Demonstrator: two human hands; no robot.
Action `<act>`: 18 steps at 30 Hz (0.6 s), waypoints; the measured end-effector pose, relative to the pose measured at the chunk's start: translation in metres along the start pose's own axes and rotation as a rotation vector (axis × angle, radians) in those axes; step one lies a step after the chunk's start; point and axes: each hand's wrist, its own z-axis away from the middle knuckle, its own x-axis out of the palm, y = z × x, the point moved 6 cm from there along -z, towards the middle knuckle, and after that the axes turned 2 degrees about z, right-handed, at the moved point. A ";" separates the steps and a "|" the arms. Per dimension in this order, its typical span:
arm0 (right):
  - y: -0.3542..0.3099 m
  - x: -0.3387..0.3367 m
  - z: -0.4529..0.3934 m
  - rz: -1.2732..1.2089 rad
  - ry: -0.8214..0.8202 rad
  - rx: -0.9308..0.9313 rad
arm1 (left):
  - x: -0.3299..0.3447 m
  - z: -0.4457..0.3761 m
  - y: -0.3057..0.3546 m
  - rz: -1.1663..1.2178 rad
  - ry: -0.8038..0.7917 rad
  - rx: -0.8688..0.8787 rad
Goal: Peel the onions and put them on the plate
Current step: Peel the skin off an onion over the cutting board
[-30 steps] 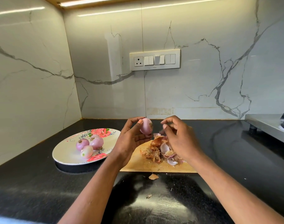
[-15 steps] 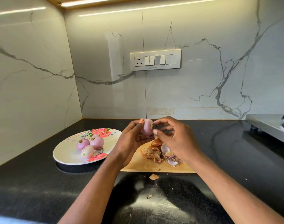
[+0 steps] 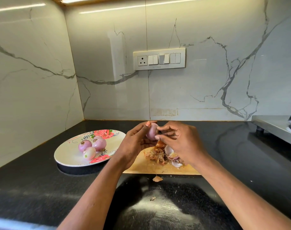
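Onion in hand (image 3: 151, 131): small, pale pink, rounded; held in the air just above the far edge of the cutting board (image 3: 159, 168). Surface appears mostly bare and glossy, so likely slick once the dry skin is off; likely light and firm, yet the outer layer could bruise or tear under a hard pinch. A brown root tuft shows at its right end.

Left hand (image 3: 134, 143): grip closed around the onion, thumb over the top, fingers cupping from behind. Best hold, by judgement: across the round middle, leaving both ends free.

Right hand (image 3: 179, 143): fingertips (image 3: 157, 137) pinched together at the onion's root end, apparently on a remaining scrap of skin or the tuft; what exactly sits between them is too small to tell.

Peel heap (image 3: 163, 154): papery brown and pink-white scraps piled on the cutting board, directly beneath the hands.

Loose flake (image 3: 157, 178): on the black tabletop (image 3: 42, 188), just nearer the person than the cutting board.

Plate (image 3: 66, 153): flowered, left of the cutting board, near it; what it stands on cannot be told.

Peeled onions (image 3: 91, 146): at least three, clustered and touching, middle of the plate.

Switch panel (image 3: 159, 59): on the marble wall, well behind the cutting board.
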 end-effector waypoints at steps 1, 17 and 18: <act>0.000 -0.001 0.000 0.011 0.007 -0.003 | 0.000 0.000 0.000 -0.006 -0.001 -0.002; 0.004 -0.001 -0.002 0.057 0.008 0.031 | -0.003 -0.001 -0.005 -0.003 0.033 -0.051; 0.004 0.000 -0.002 0.057 0.005 0.037 | -0.003 -0.001 -0.005 0.008 0.037 -0.060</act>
